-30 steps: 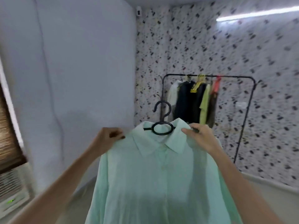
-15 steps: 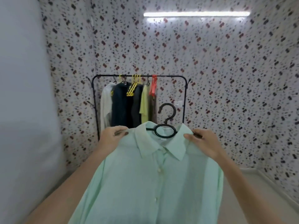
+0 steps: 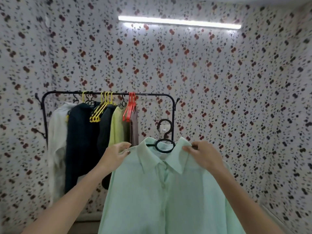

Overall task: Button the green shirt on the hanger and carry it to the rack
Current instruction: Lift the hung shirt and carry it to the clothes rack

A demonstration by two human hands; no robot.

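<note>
A pale green shirt hangs buttoned on a black hanger, held up in front of me. My left hand grips the shirt's left shoulder over the hanger arm. My right hand grips the right shoulder the same way. The hanger's hook stands up free between my hands. The black clothes rack stands ahead against the flowered wall, to the left of the shirt.
On the rack hang a white garment, dark garments, a yellow-green top, and empty yellow hangers and red hangers. The rail's right end is bare. Flowered walls close in at the back and right.
My view has swung right from the plain white wall to face the rack, which now looks closer. Both hands keep their grip on the shirt's shoulders.
</note>
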